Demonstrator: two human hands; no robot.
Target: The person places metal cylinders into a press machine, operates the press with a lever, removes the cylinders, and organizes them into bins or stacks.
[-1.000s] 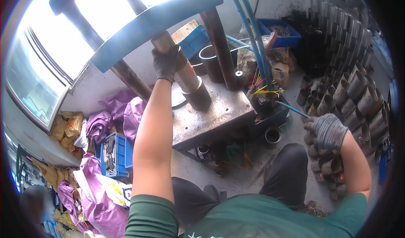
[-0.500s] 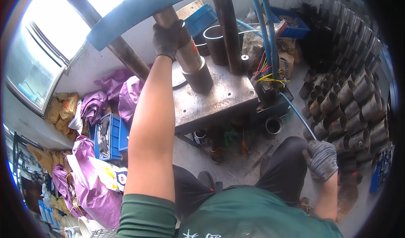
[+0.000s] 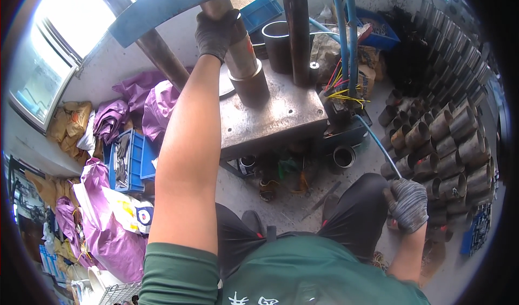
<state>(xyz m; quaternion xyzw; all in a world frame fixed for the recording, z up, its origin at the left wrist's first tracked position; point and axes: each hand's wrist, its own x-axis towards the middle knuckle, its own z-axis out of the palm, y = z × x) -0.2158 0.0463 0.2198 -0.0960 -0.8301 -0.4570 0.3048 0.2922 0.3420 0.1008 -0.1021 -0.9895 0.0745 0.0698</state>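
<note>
The right hand (image 3: 406,205), closed round the blue lever (image 3: 380,148), has swung it lower, suggesting a pumping stroke, while the left hand (image 3: 216,34) clasps the metal cylinder (image 3: 243,59) above the dark sleeve (image 3: 251,91) on the tabletop (image 3: 264,120).

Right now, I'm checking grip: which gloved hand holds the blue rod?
The right hand, gloved in striped grey; the darker-gloved left hand grips the stacked cylinders.

Left arm (image 3: 186,159): bare, stretched forward, nearly straight
Left hand (image 3: 216,35): dark-gloved, curled round
Right forearm (image 3: 409,259): bare, low
Right hand (image 3: 406,205): grey-gloved, clenched, near right knee (image 3: 370,189)
</note>
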